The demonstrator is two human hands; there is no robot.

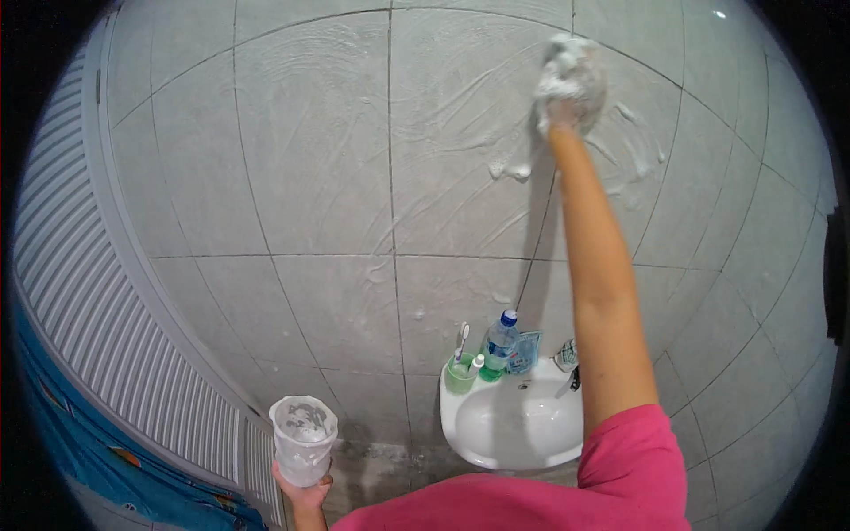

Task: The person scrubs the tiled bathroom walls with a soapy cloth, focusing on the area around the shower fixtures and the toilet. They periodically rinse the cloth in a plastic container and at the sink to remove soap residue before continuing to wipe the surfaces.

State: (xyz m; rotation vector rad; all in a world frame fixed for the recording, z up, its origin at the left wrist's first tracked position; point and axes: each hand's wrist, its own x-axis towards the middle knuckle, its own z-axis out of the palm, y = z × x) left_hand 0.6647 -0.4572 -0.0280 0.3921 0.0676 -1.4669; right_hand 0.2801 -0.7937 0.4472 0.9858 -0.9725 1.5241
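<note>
My right arm stretches up to the grey tiled wall (310, 177). At its end my right hand (564, 113), smeared by motion and partly hidden in suds, presses a foam-covered pad (575, 75) to the tiles. Whether the pad is a cloth or a sponge I cannot tell. White foam streaks spread over the wall, with thicker blobs (509, 170) just left of the wrist. Low on the left, my left hand (303, 487) grips a white plastic tub (304, 442) around its lower part. Some whitish suds and grey patches show inside the tub.
Below my right arm is a white washbasin (465, 434). On its back ledge stand a green cup (459, 375) with a toothbrush and a tube, a bottle of green liquid (500, 345) and a blue packet (525, 352). A white louvred door (115, 292) and blue patterned cloth (88, 434) line the left.
</note>
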